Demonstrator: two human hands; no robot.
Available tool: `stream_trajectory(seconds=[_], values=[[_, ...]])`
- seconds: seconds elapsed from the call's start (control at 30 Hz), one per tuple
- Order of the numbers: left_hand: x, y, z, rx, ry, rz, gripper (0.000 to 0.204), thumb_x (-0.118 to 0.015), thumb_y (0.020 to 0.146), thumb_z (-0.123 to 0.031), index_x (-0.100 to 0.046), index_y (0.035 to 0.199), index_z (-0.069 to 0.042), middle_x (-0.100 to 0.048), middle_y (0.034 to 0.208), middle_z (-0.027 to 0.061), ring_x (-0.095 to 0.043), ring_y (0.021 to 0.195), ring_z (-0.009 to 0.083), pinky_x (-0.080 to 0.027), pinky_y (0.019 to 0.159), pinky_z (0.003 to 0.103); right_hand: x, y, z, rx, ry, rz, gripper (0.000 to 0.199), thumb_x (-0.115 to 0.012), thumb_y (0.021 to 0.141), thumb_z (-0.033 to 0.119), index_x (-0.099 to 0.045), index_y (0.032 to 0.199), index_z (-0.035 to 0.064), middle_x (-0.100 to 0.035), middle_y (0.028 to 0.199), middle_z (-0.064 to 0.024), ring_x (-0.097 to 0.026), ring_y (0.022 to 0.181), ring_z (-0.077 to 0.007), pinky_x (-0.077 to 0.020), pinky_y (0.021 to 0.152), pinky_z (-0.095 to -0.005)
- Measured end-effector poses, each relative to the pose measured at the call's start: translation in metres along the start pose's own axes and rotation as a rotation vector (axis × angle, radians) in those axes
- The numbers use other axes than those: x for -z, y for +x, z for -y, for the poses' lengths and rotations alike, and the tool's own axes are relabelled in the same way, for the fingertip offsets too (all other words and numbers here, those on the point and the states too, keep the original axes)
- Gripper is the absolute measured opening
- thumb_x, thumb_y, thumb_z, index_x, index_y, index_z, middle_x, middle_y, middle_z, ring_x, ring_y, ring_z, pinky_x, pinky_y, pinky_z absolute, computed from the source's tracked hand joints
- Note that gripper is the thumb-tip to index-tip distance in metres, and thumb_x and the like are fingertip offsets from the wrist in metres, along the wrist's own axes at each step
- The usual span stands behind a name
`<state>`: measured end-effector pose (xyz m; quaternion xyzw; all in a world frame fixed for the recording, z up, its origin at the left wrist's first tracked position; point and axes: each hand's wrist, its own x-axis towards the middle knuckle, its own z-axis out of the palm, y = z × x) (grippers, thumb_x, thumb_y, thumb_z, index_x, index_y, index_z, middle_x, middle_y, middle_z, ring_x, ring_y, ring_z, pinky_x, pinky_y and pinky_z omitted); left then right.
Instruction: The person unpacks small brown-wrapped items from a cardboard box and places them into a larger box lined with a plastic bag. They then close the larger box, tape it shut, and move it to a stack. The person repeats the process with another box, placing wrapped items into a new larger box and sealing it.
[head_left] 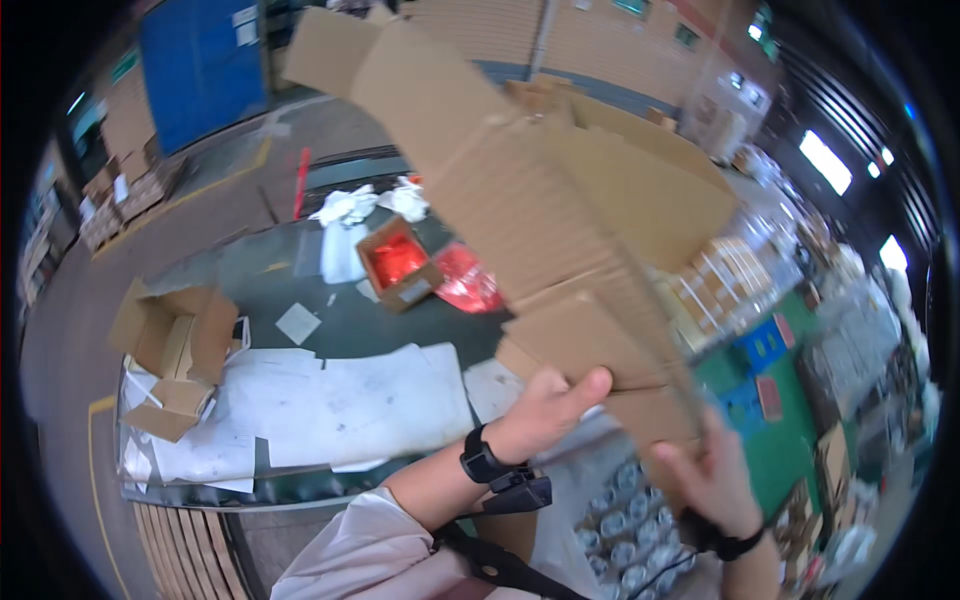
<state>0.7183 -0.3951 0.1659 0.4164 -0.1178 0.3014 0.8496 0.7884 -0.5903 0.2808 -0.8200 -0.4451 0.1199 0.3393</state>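
A long brown cardboard carton (480,190), looking folded flat with flaps at its ends, is raised at a slant in front of me. My left hand (548,410) grips the flap at its lower left edge, thumb on the near face and fingers partly hidden behind. Around its lower right end my right hand (715,475) is closed, slightly blurred by motion. Below the carton, between my forearms, several shiny round pieces (625,520) sit in a plastic-lined container. Their exact kind cannot be made out.
A dark green table (290,260) bears white sheets (350,400), an open cardboard box (180,350), a small box with red plastic (395,262) and a red plastic bag (465,278). A large brown carton (650,180) stands beyond the raised one. A wooden pallet (185,550) lies lower left.
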Motion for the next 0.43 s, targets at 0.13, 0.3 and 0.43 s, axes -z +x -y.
stream_trajectory(seconds=[0.13, 0.3, 0.43], values=[[0.087, 0.048, -0.044, 0.220, 0.085, 0.079, 0.045, -0.042, 0.102, -0.030, -0.034, 0.140, -0.006, -0.051, 0.128, 0.0117, -0.051, 0.118, 0.0227, -0.039, 0.100, 0.038, 0.039, 0.135, 0.013, -0.001, 0.127, 0.061, 0.045, -0.067, 0.086, 0.010, -0.049, 0.125, -0.0040, -0.064, 0.112, -0.0095, -0.059, 0.103, -0.0146, -0.0464, 0.091, -0.0300], [0.216, -0.009, -0.081, 0.582, 0.414, -0.250, 0.034, -0.053, 0.099, -0.022, -0.051, 0.124, 0.001, -0.059, 0.113, 0.0072, -0.056, 0.107, 0.0151, -0.043, 0.094, 0.029, 0.018, 0.331, 0.012, 0.098, -0.556, 0.036, 0.048, -0.069, 0.084, 0.025, -0.052, 0.119, -0.0028, -0.064, 0.102, -0.0189, -0.061, 0.097, -0.0298, -0.0465, 0.087, -0.0346], [0.275, -0.067, -0.096, 0.787, 0.374, -0.467, 0.034, -0.056, 0.097, -0.021, -0.051, 0.126, -0.004, -0.059, 0.117, 0.0067, -0.056, 0.112, 0.0199, -0.044, 0.093, 0.035, -0.046, 0.476, -0.041, 0.195, -0.520, 0.201, 0.056, -0.068, 0.085, 0.028, -0.049, 0.129, 0.0007, -0.061, 0.110, -0.0210, -0.059, 0.103, -0.0306, -0.0430, 0.092, -0.0378]])
